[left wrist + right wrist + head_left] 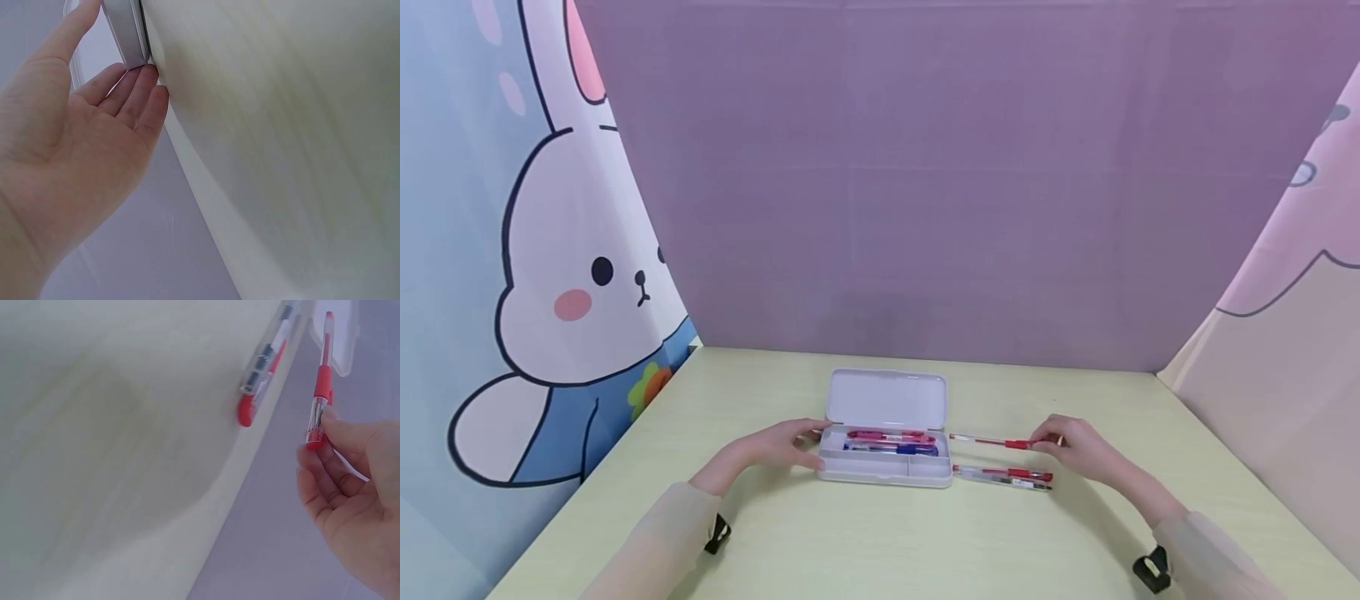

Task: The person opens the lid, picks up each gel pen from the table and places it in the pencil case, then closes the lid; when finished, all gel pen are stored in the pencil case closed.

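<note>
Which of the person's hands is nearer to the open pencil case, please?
The left. The left hand touches the left end of the pencil case, while the right hand is off to its right, apart from it, pinching a red pen.

Beige sleeves [655,533], black wrist pieces [718,537]

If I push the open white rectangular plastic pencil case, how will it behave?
The pencil case would probably slide rather than tip, being low and broad on the pale tabletop. Its straight edges suggest a stiff shell. The slim pink pen and blue-and-clear pen inside look loose, so may roll.
</note>
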### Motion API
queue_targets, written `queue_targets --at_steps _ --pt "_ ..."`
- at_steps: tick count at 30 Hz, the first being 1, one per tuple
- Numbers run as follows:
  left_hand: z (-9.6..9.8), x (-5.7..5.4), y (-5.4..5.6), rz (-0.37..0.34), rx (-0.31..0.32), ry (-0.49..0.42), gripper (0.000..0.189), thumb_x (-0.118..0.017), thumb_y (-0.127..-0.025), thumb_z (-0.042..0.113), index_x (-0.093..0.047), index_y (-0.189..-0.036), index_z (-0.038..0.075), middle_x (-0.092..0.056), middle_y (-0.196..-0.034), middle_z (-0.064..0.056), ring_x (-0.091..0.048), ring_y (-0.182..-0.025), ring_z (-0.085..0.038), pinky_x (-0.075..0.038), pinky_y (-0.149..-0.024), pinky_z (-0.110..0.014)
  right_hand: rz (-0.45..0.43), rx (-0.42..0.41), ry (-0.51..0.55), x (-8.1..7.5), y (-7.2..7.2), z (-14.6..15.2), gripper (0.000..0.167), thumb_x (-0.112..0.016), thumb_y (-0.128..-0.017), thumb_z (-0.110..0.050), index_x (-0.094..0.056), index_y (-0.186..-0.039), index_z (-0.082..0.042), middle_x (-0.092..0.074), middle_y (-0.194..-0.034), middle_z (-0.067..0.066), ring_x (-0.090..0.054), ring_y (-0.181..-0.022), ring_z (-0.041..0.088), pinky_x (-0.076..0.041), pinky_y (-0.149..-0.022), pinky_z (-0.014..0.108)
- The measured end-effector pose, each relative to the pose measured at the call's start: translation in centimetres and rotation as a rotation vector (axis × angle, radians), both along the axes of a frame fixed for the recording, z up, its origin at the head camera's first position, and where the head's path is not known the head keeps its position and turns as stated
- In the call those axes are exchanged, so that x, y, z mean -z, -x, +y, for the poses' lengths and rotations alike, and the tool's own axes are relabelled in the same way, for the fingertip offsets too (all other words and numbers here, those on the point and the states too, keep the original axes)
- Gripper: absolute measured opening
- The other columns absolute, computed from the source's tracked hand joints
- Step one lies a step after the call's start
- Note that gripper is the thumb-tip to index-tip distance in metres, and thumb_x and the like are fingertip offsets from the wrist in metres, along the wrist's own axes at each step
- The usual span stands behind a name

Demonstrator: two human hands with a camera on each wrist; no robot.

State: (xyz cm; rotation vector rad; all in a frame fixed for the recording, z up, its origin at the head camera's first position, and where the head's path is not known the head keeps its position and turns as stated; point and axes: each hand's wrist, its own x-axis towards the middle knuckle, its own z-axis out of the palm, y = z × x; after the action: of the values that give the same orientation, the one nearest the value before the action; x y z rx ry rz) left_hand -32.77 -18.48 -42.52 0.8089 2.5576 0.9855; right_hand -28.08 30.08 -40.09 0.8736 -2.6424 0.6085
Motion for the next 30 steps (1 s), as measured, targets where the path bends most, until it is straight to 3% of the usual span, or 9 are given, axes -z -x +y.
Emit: queue_targets --at_steps 18,30 --pt "0.0 0.0 0.0 -0.009 -0.011 0.005 0.075 -0.073 -0.081 0.032 -0.039 -0.142 0.006 -0.045 -0.138 -0.02 -0.046 -0.124 -0.037 -0.036 -0.105 -0.055 -0.002 0.01 0.023 -1.7 1.2 -3.9 0.006 -0.07 -0.083 -0.01 -0.07 -0.088 -0.013 -0.063 -0.079 -0.008 -0.05 -0.067 -0.001 -0.046 -0.058 0.019" --pt "0.0 0.0 0.0 -0.022 -0.011 0.002 0.075 -0.073 -0.081 0.031 -0.038 -0.143 0.006 -0.043 -0.14 -0.02 -0.045 -0.124 -0.038 -0.035 -0.105 -0.055 -0.071 0.005 0.048 -2.5 1.9 -7.0 0.007 -0.068 -0.085 -0.013 -0.071 -0.092 -0.013 -0.061 -0.082 -0.007 -0.049 -0.07 0.004 -0.046 -0.061 0.019"
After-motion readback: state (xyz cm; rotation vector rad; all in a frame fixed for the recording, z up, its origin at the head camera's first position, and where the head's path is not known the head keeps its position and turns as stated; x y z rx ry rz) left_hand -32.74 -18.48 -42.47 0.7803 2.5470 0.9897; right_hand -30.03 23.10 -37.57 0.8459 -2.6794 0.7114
